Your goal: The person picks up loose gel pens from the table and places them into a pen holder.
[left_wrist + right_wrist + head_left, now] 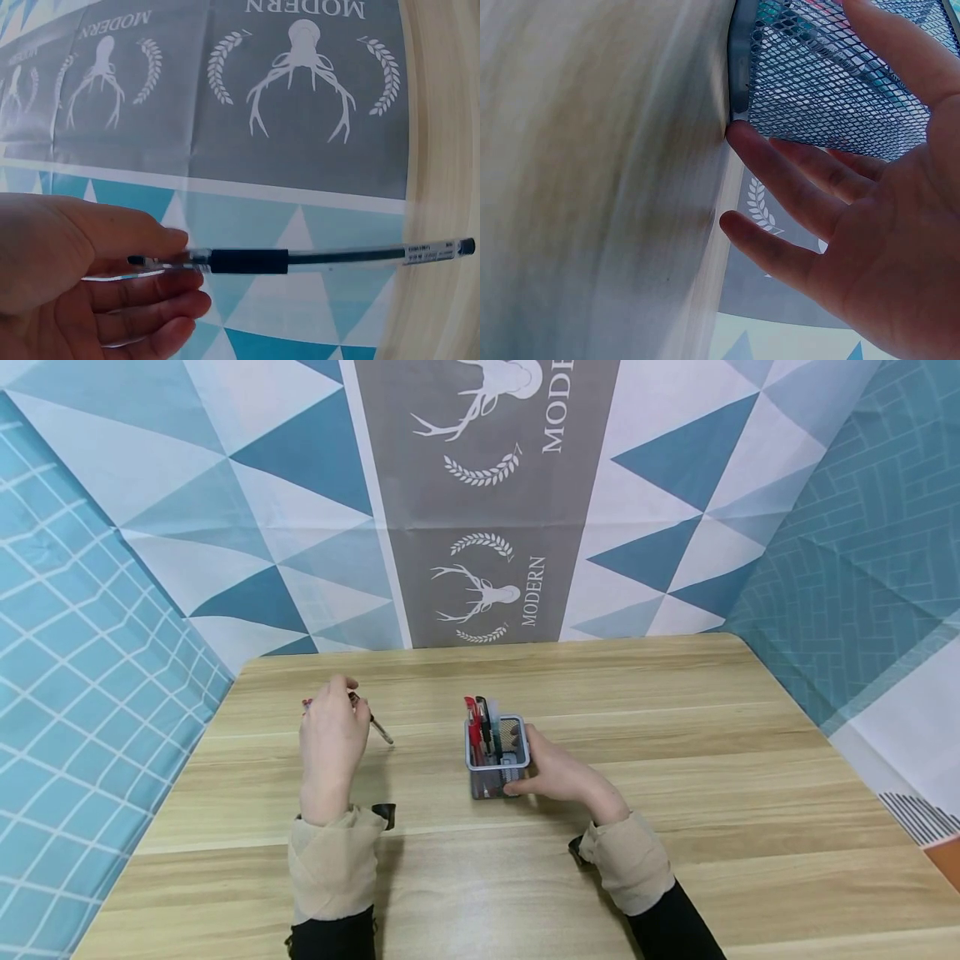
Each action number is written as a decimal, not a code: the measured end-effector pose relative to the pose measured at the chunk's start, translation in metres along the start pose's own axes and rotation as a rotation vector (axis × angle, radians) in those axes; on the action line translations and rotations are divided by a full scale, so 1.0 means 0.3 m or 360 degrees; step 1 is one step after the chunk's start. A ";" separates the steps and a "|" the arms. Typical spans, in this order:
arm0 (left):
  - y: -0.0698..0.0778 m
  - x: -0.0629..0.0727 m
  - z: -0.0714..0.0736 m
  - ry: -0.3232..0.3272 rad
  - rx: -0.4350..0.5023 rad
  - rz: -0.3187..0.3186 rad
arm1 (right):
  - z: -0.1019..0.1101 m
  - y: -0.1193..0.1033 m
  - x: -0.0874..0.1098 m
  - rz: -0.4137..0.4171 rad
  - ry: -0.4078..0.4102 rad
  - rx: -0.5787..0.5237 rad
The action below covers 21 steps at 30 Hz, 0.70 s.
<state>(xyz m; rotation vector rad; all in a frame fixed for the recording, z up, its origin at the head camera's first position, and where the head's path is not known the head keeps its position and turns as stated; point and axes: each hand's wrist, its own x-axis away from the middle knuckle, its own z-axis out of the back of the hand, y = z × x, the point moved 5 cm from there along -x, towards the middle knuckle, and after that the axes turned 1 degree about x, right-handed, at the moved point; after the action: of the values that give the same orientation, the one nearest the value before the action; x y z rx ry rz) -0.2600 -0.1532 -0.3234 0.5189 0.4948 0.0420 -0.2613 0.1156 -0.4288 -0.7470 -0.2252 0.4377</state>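
Observation:
My left hand (pixel 333 727), raised at the left of the table, pinches a gel pen (pixel 250 261) with a clear barrel and a black rubber grip. The fingers cover its tip end; the other end points away from the hand. A small red end (pixel 306 702) shows just left of this hand; what it belongs to is hidden. My right hand (pixel 558 772) holds a dark mesh pen holder (pixel 832 82) from its right side, thumb at the front, other fingers behind. Red pens (pixel 475 735) and a black pen (pixel 485 722) stand in it, leaning left.
The pen holder stands on a light wood-grain table (pixel 675 735). Patterned cloth with deer prints (pixel 480 593) hangs along the far edge. Blue tiled-print cloth (pixel 97 635) borders the left side, and a teal one (pixel 847 543) the right.

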 end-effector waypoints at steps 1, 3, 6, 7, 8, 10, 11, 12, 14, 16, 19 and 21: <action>0.004 0.000 0.003 0.0011 0.0018 0.0000 | 0.000 0.000 0.000 0.0000 -0.0001 -0.0003; 0.013 0.001 0.008 0.0032 0.0051 -0.0004 | 0.001 -0.001 0.001 -0.0002 -0.0001 -0.0002; 0.025 0.003 0.015 0.0074 0.0084 -0.0019 | 0.001 -0.001 0.002 -0.0008 -0.0003 -0.0008; 0.029 0.004 0.017 0.0089 0.0092 -0.0029 | 0.001 -0.001 0.003 -0.0011 -0.0003 -0.0010; 0.034 0.005 0.020 0.0109 0.0099 -0.0043 | 0.001 0.000 0.003 -0.0013 -0.0004 -0.0012; 0.042 0.005 0.024 0.0143 0.0109 -0.0065 | 0.001 0.000 0.003 -0.0015 -0.0007 -0.0020; 0.047 0.006 0.027 0.0159 0.0119 -0.0077 | 0.001 0.000 0.003 -0.0012 -0.0008 -0.0022; 0.052 0.006 0.029 0.0178 0.0131 -0.0090 | 0.001 -0.001 0.003 -0.0011 -0.0009 -0.0023; 0.062 0.007 0.036 0.0222 0.0162 -0.0120 | 0.001 -0.002 0.003 -0.0008 -0.0011 -0.0022; 0.073 0.008 0.044 0.0265 0.0199 -0.0156 | 0.002 -0.003 0.003 -0.0008 -0.0014 -0.0022; 0.094 0.012 0.057 0.0340 0.0248 -0.0231 | 0.003 -0.003 0.003 -0.0012 -0.0017 -0.0025; 0.109 0.015 0.065 0.0385 0.0268 -0.0280 | 0.004 -0.003 0.003 -0.0013 -0.0015 -0.0020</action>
<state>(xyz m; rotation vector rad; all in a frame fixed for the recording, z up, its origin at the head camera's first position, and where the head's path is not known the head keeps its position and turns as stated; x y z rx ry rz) -0.2443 -0.1332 -0.2949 0.6371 0.7838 -0.1075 -0.2607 0.1161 -0.4273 -0.7560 -0.2399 0.4327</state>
